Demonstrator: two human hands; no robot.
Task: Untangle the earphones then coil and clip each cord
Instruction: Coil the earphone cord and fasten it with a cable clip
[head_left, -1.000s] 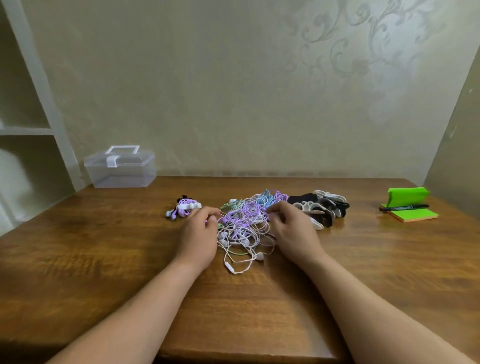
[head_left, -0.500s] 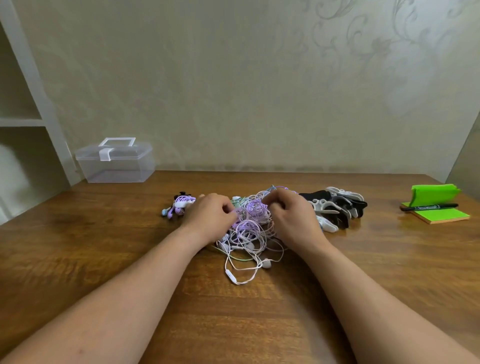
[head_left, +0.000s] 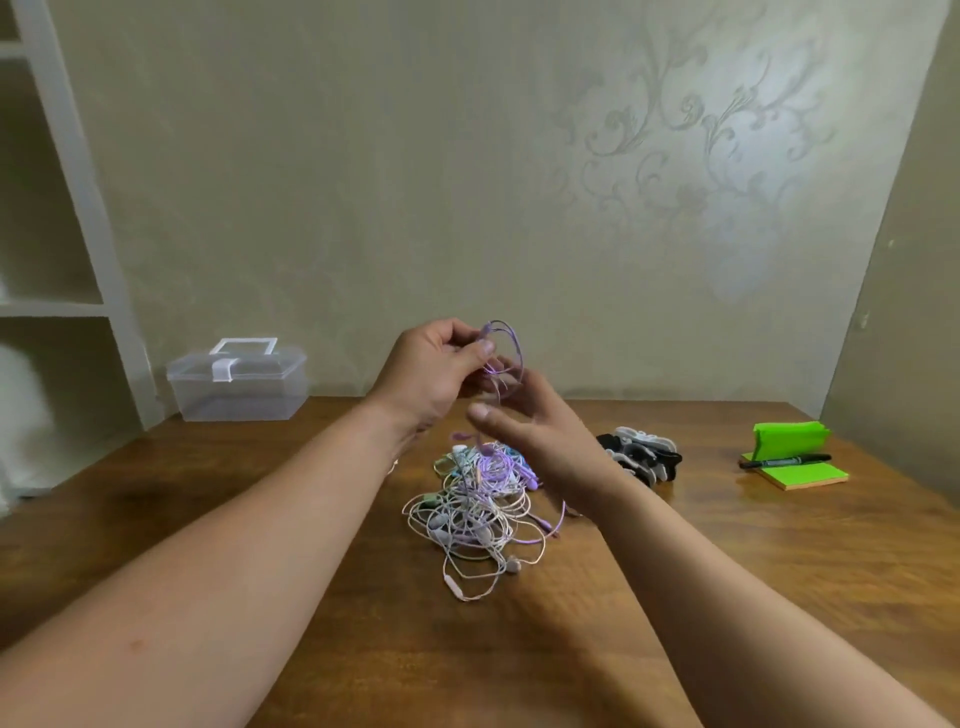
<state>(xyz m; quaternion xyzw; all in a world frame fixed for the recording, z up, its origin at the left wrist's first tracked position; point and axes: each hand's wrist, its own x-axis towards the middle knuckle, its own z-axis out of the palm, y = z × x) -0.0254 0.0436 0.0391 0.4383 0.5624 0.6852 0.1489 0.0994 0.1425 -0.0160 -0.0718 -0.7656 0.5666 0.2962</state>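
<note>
A tangle of white, purple and pale green earphones (head_left: 478, 512) lies on the wooden table (head_left: 156, 519) in front of me. My left hand (head_left: 436, 371) is raised above it and pinches a few loops of purple cord (head_left: 506, 351) between thumb and fingers. Just below and to the right, my right hand (head_left: 540, 439) is held with thumb apart and fingers relaxed, their tips reaching up to the bottom of the purple loops. A pile of black and white clips (head_left: 644, 454) sits on the table right of the tangle.
A clear plastic box with a white handle (head_left: 236, 382) stands at the back left by white shelves (head_left: 57, 306). At the right lie green sticky notes (head_left: 802, 473) with a black marker (head_left: 784, 461). The wall runs close behind the table.
Both hands have lifted off the tangle. The left hand rose with purple cord loops pulled out of the pile; the right hand came up beneath them. The camera tilted upward.
</note>
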